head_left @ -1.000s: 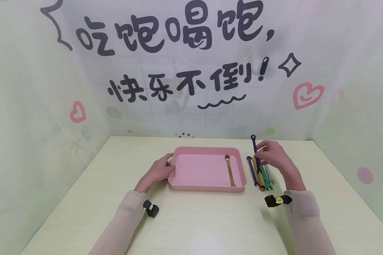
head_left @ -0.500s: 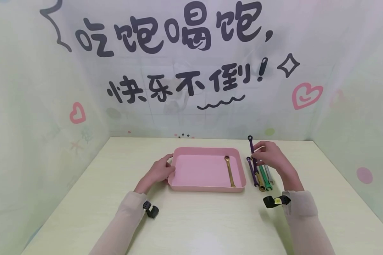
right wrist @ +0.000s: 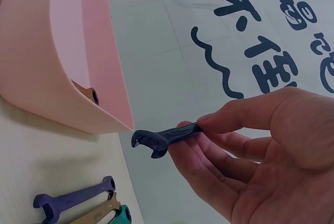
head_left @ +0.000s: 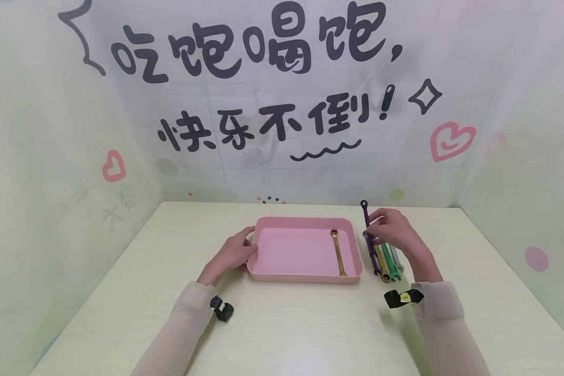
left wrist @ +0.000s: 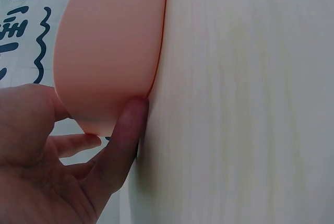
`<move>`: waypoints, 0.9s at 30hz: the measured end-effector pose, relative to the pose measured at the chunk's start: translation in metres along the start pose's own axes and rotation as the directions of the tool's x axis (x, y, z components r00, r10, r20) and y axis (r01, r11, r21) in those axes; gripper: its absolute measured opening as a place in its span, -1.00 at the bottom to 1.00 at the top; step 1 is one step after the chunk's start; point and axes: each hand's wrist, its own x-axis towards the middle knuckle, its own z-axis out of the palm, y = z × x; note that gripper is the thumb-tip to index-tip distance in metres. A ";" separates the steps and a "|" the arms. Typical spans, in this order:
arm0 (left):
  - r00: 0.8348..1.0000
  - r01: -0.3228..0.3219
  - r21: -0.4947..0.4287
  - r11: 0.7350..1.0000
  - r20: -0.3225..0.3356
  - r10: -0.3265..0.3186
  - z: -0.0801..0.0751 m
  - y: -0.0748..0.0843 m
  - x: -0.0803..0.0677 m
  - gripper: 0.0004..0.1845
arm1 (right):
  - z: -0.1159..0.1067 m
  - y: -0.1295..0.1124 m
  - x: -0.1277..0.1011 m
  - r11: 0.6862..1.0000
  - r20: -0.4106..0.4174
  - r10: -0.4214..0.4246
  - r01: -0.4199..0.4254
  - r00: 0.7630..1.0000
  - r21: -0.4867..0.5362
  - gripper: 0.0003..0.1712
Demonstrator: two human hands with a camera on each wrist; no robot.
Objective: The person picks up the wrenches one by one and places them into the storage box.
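My right hand (head_left: 394, 228) pinches a dark purple combination wrench (head_left: 365, 211) between thumb and fingers, raised above the wrenches on the table. In the right wrist view, the open-jaw end of this held wrench (right wrist: 180, 132) points toward the tray. My left hand (head_left: 234, 251) grips the left end of a pink rectangular tray (head_left: 286, 253). Inside the tray, near its right wall, lies one gold wrench (head_left: 339, 254). Beneath the right hand are another purple wrench (right wrist: 78, 199), a gold wrench (head_left: 383, 265), a green wrench (head_left: 392, 263) and a silver wrench (head_left: 397, 259), partly hidden in the head view.
The pale wooden table (head_left: 291, 329) carries the tray and the loose wrenches to its right. A printed white cloth backdrop (head_left: 239, 180) stands behind and at both sides. Black cameras are strapped to both wrists.
My right hand has moved slightly left toward the tray, carrying the purple wrench with it. The left hand and tray have stayed in place.
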 end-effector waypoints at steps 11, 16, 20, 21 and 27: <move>1.000 -0.015 0.005 1.000 0.001 0.015 -0.001 0.001 -0.001 -0.27 | 0.010 -0.006 0.001 0.999 -0.001 -0.011 0.011 1.000 -0.037 -0.61; 1.000 -0.015 0.007 1.000 0.003 0.015 0.000 0.001 -0.001 -0.27 | 0.013 -0.006 0.002 0.999 0.009 -0.019 0.020 1.000 -0.038 -0.60; 1.000 -0.011 0.014 1.000 -0.001 0.011 0.000 0.001 -0.001 -0.27 | 0.015 -0.006 0.004 0.999 0.006 -0.021 0.022 1.000 -0.043 -0.60; 1.000 -0.010 0.015 1.000 -0.001 0.010 0.000 0.001 -0.001 -0.27 | 0.016 -0.006 0.004 0.999 0.004 -0.021 0.021 1.000 -0.043 -0.61; 1.000 -0.007 0.015 1.000 -0.005 0.007 0.000 0.001 0.000 -0.27 | 0.020 -0.009 0.006 0.999 0.019 -0.031 0.032 0.999 -0.017 -0.60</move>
